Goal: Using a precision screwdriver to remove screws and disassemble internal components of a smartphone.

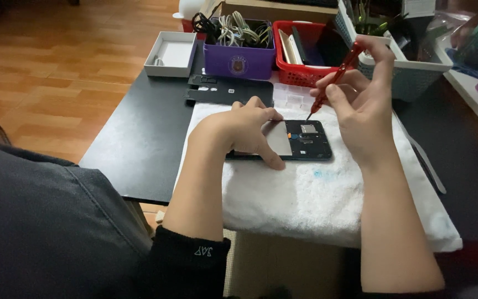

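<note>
An opened black phone (305,141) lies flat on a white towel (316,194), its grey battery and inner parts showing. My left hand (244,130) rests on the phone's left half, fingers spread over it and thumb at its near edge. My right hand (360,105) holds a red screwdriver (336,75) tilted, with its tip touching the phone's far edge near the top right corner. A black back cover (230,91) lies just beyond the towel.
On the black table (139,149) stand a white open box (171,53), a purple bin of cables (239,47), a red basket (302,47) and a white-grey basket (416,63). A thin metal tool (427,163) lies right of the towel. Wooden floor lies to the left.
</note>
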